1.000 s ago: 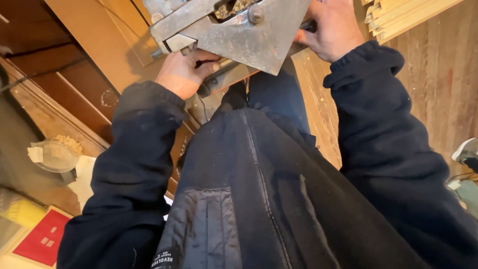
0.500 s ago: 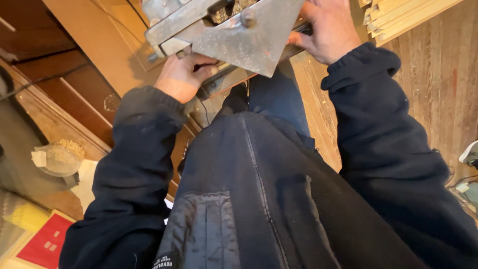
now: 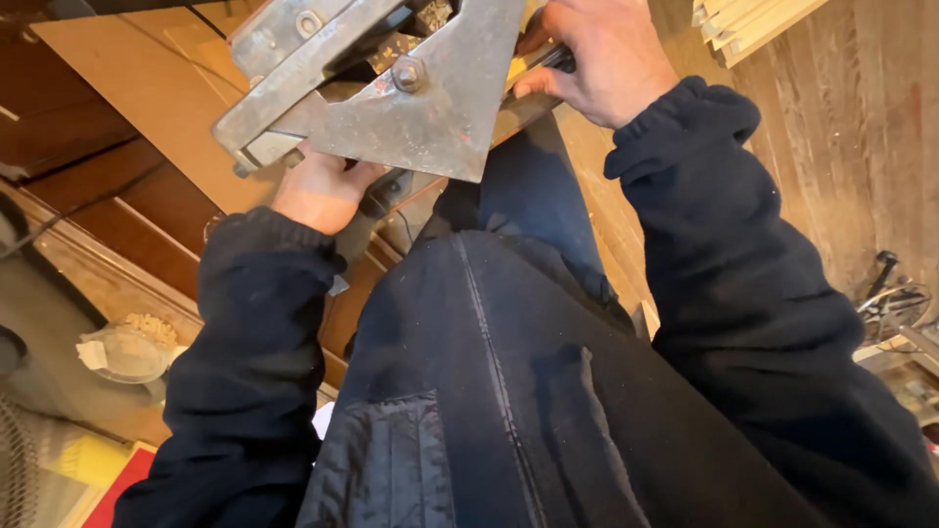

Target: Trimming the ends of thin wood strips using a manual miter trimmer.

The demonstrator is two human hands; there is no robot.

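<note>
A grey metal machine part (image 3: 391, 93), made of bolted plates with a triangular side plate, sits at chest height in front of me. My left hand (image 3: 318, 191) reaches under its lower left edge, with the fingers hidden beneath the metal. My right hand (image 3: 592, 54) is closed on a dark handle or bar at the part's right side, next to a yellowish piece of wood. Dark jacket sleeves cover both my arms.
Wooden boards (image 3: 147, 108) lie left of the machine. A stack of light wood strips (image 3: 748, 24) is at the top right. The plank floor (image 3: 861, 147) runs down the right side, with cables and tools (image 3: 895, 298) on it. A small bowl of shavings (image 3: 127, 347) sits lower left.
The view has shifted slightly, so the metal part and both hands sit a little higher and further left. Both hands keep their places on the part.
</note>
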